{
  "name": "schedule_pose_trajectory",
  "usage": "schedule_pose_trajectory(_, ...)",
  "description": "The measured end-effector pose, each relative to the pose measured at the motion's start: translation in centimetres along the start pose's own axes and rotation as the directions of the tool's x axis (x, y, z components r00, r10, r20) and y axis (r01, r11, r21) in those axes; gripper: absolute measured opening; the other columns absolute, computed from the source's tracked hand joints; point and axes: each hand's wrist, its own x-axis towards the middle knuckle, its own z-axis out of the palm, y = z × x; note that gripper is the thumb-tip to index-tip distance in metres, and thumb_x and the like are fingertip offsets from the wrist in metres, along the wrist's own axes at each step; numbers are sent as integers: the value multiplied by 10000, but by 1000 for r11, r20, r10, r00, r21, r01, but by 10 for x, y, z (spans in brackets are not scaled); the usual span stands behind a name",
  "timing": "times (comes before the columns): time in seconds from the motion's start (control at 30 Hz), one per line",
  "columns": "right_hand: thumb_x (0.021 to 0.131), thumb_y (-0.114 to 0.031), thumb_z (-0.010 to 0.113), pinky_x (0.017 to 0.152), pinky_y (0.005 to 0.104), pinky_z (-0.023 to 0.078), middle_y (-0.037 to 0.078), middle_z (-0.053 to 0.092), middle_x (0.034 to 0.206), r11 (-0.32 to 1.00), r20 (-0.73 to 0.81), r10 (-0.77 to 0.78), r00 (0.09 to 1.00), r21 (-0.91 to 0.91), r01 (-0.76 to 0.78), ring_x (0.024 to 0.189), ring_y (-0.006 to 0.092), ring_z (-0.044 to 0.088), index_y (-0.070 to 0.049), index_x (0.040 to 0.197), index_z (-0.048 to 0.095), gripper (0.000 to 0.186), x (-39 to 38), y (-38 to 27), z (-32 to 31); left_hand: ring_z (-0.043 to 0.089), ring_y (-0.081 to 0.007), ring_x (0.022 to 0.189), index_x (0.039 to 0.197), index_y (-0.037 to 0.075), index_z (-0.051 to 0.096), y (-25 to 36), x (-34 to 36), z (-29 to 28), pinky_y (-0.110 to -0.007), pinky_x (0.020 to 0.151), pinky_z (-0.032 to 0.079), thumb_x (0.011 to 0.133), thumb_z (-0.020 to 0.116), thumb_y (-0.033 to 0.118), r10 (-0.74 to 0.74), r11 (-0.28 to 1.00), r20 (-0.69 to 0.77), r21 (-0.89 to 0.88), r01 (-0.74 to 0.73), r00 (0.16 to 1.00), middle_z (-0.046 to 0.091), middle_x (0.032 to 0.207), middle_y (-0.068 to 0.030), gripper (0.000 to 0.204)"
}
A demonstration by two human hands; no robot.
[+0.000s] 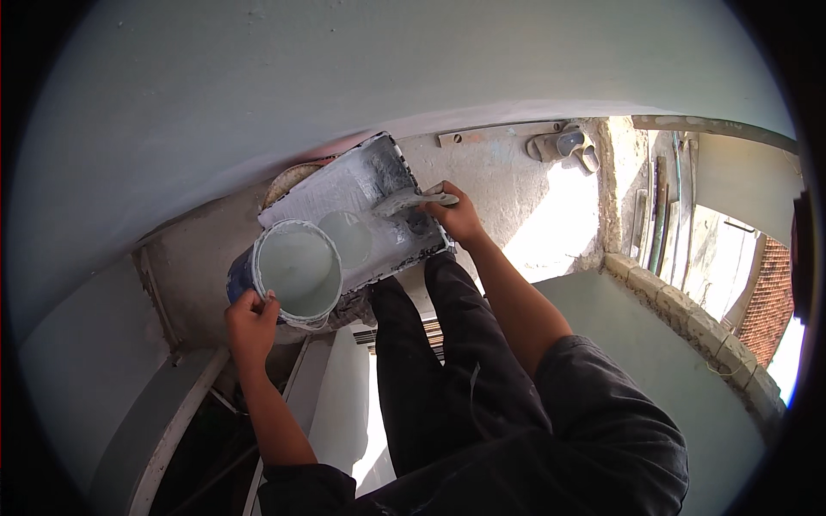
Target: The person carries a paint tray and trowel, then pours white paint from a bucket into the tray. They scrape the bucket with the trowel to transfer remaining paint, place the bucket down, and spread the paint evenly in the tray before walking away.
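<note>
My left hand grips the rim of a blue paint bucket, its thumb over the edge. Pale grey-green paint fills much of the bucket, which leans toward the tray. Under and beside it lies a rectangular paint tray with dark, paint-spattered edges. A round puddle of paint sits in the tray near the bucket's rim. My right hand is closed around a paint-coated tool that looks like a paintbrush, held over the tray's right part. Its far end rests on or just above the tray; I cannot tell which.
A pale green wall curves along the far side. A round tan object is wedged behind the tray. Sandals and a narrow board lie at the far right. A rough block ledge runs along the right.
</note>
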Motion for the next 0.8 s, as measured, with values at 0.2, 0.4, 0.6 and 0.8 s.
schedule_pose_trajectory(0.2,851,-90,688,820,279,495,62,721,924,996,72,13,997,-91,-6,888,123,655,-31,1003,630,173,1,-8,-3,409,-175,477,644,-22,487,21,-1,5,-366,495,372,839,741,126,35,996,-20,82,-33,999,514,530,-133,352)
schedule_pose_trajectory(0.4,843,-92,694,782,273,492,51,713,907,992,75,7,997,-128,2,850,111,641,-34,986,635,166,3,-8,-6,436,-219,463,638,-17,502,25,5,11,-382,499,387,829,748,146,56,989,-23,140,-53,998,530,537,-138,351)
schedule_pose_trajectory(0.6,793,-169,764,756,304,509,57,710,854,1000,30,15,999,-13,-15,817,122,646,-48,953,657,227,2,-3,-2,444,-242,462,635,-15,501,26,7,7,-386,500,386,822,754,145,56,990,-10,131,-54,998,525,541,-144,353)
schedule_pose_trajectory(0.8,804,-162,758,747,301,503,40,699,841,999,3,-32,999,-12,32,799,112,630,-50,946,653,209,3,5,-1,418,-204,469,646,-20,482,17,5,0,-375,498,378,830,749,137,68,993,-2,97,-67,998,513,538,-140,361)
